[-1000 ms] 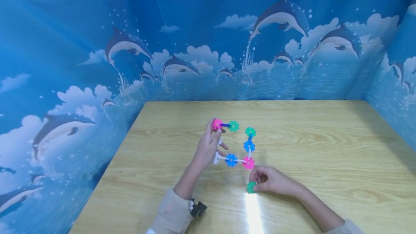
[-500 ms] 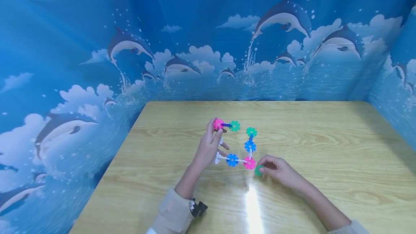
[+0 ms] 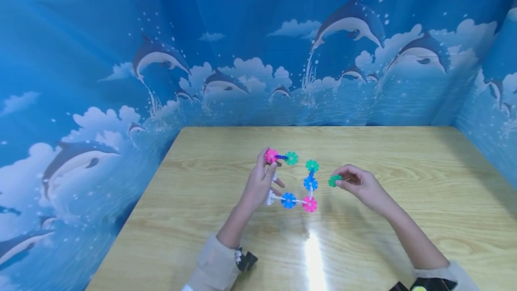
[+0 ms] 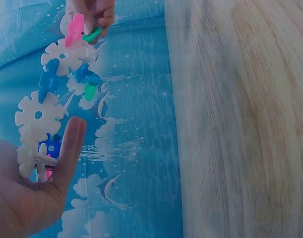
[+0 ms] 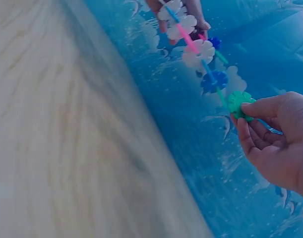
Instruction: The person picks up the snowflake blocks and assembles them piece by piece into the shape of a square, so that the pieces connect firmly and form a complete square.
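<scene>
My left hand (image 3: 255, 185) holds a chain of interlocking snowflake discs up over the table, thumb and forefinger at its pink disc (image 3: 271, 156). From there a dark blue link leads to a green end disc (image 3: 291, 158). The chain's other arm runs through a blue disc (image 3: 288, 200), a pink corner disc (image 3: 309, 204) and another blue disc (image 3: 310, 183) to a second green end disc (image 3: 312, 165). White discs (image 4: 27, 111) show in the left wrist view. My right hand (image 3: 363, 190) pinches a loose green snowflake disc (image 3: 334, 180), just right of that second green end.
The wooden table (image 3: 404, 156) lies beneath both hands, with a bright light reflection near its front. A blue dolphin-print curtain (image 3: 258, 35) closes off the back and sides. Dark straps (image 3: 245, 259) sit at the wrists.
My right hand has carried the loose green disc from below the pink corner disc up and to the right, beside the chain's green end. The left hand has stayed nearly still.
</scene>
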The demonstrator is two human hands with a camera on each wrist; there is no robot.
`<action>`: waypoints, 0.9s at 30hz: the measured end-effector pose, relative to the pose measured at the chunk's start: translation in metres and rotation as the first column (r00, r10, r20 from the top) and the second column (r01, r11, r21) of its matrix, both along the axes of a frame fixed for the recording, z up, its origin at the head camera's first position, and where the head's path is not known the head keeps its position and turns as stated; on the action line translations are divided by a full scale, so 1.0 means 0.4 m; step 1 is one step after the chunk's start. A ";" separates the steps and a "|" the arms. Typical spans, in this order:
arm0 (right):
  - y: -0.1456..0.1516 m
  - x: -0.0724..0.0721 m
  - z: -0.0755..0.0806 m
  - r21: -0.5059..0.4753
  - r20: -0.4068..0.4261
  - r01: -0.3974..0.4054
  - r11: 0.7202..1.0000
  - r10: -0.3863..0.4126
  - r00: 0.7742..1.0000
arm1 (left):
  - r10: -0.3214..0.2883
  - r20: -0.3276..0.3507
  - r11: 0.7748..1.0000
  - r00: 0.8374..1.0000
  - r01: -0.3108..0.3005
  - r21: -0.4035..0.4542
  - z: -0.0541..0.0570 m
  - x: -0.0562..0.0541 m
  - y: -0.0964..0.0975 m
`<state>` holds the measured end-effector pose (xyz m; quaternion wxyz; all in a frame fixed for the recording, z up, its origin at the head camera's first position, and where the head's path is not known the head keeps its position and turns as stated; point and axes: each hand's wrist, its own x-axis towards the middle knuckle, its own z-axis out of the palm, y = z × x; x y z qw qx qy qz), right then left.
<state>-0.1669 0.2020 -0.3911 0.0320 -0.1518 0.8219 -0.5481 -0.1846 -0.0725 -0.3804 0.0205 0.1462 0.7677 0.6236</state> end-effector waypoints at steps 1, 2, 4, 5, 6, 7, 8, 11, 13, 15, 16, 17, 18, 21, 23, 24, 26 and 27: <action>-0.002 -0.002 0.010 -0.002 -0.003 0.007 1.000 -0.007 1.000 | -0.002 -0.001 1.000 1.000 0.002 -0.006 0.000 0.000 0.000; -0.005 -0.004 0.020 -0.003 -0.007 0.013 1.000 -0.013 1.000 | -0.002 0.000 1.000 1.000 0.002 -0.011 0.001 0.001 0.000; -0.014 -0.009 0.037 -0.009 -0.016 0.023 1.000 -0.023 1.000 | -0.005 0.002 1.000 1.000 0.005 -0.022 0.007 0.006 0.001; -0.019 -0.012 0.044 -0.008 -0.023 0.027 1.000 -0.027 0.999 | -0.006 0.001 1.000 1.000 0.006 -0.026 0.016 0.012 0.002; -0.025 -0.015 0.051 -0.013 -0.030 0.028 1.000 -0.028 0.999 | -0.009 0.000 1.000 1.000 0.009 -0.025 0.024 0.017 0.003; -0.032 -0.018 0.057 -0.017 -0.043 0.028 0.999 -0.029 0.999 | -0.011 -0.002 1.000 1.000 0.011 -0.025 0.033 0.022 0.004; -0.039 -0.021 0.062 -0.017 -0.062 0.030 0.999 -0.031 0.998 | -0.012 -0.003 1.000 1.000 0.012 -0.026 0.044 0.029 0.005; -0.064 -0.034 0.070 0.001 -0.162 0.042 0.999 -0.041 0.986 | -0.014 -0.012 0.999 1.000 0.013 -0.039 0.073 0.049 0.008; -0.083 -0.040 0.072 0.031 -0.245 0.064 0.997 -0.054 0.968 | -0.010 -0.008 0.998 1.000 0.010 -0.054 0.081 0.055 0.009; -0.102 -0.046 0.072 0.060 -0.312 0.092 0.994 -0.069 0.948 | -0.007 -0.005 0.998 1.000 0.007 -0.070 0.086 0.060 0.010; -0.111 -0.048 0.071 0.073 -0.337 0.105 0.992 -0.074 0.938 | -0.006 -0.003 0.997 1.000 0.006 -0.073 0.088 0.062 0.010; -0.119 -0.050 0.070 0.084 -0.356 0.116 0.990 -0.079 0.931 | -0.006 0.000 0.997 1.000 0.006 -0.075 0.088 0.062 0.011; -0.126 -0.051 0.068 0.089 -0.366 0.125 0.988 -0.084 0.927 | -0.005 0.004 0.997 1.000 0.006 -0.075 0.088 0.062 0.011; -0.142 -0.054 0.059 0.094 -0.384 0.145 0.985 -0.099 0.918 | -0.011 0.012 0.998 1.000 0.011 -0.067 0.087 0.061 0.013; -0.148 -0.055 0.051 0.105 -0.402 0.158 0.982 -0.103 0.910 | -0.014 0.020 0.998 1.000 0.015 -0.064 0.083 0.060 0.015; -0.150 -0.055 0.047 0.107 -0.409 0.162 0.981 -0.105 0.906 | -0.014 0.027 0.998 1.000 0.016 -0.062 0.080 0.058 0.016; -0.152 -0.055 0.038 0.118 -0.425 0.169 0.978 -0.104 0.899 | -0.023 0.027 0.998 0.999 0.024 -0.054 0.063 0.050 0.019; -0.152 -0.055 0.034 0.123 -0.431 0.172 0.977 -0.103 0.896 | -0.026 0.025 0.998 0.999 0.027 -0.050 0.048 0.042 0.019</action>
